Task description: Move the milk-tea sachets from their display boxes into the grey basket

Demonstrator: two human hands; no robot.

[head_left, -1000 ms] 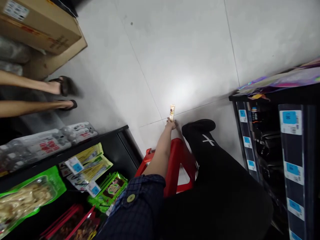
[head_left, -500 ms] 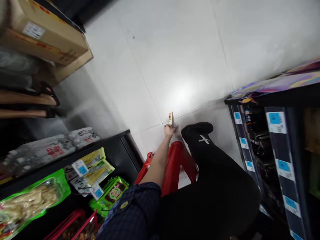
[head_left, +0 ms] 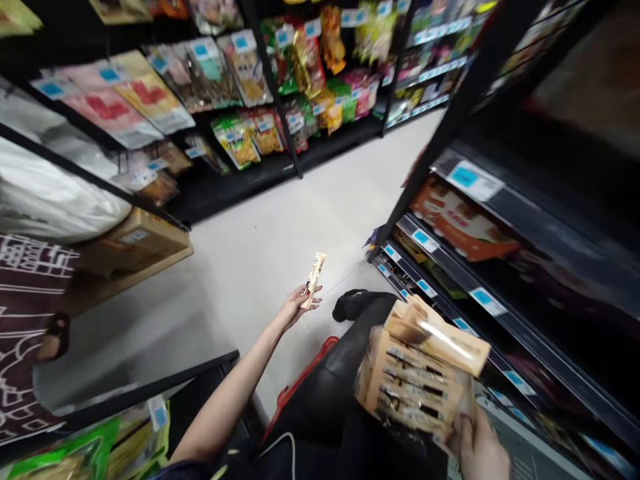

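Observation:
My left hand [head_left: 296, 307] is stretched out over the pale floor, holding a small slim tan snack packet [head_left: 315, 276] upright between thumb and fingers. My right hand [head_left: 474, 445] sits low at the right edge, gripping a bundle of several tan packets [head_left: 419, 373] with dark print, fanned above my black-trousered leg [head_left: 345, 380]. My foot in a black shoe [head_left: 354, 302] rests on the floor just past the left hand.
Black shelves with blue price tags [head_left: 465, 177] rise close on the right. Racks of bright snack bags [head_left: 240, 130] line the far side of the aisle. A cardboard box [head_left: 135, 240] lies at left. Another person's leg and sandal [head_left: 53, 337] are at far left. A red stool [head_left: 300, 383] is under my leg.
The view has swung up from the floor to the aisle. My left hand lifted the slim packet off the floor. My right hand with the packet bundle has come into view.

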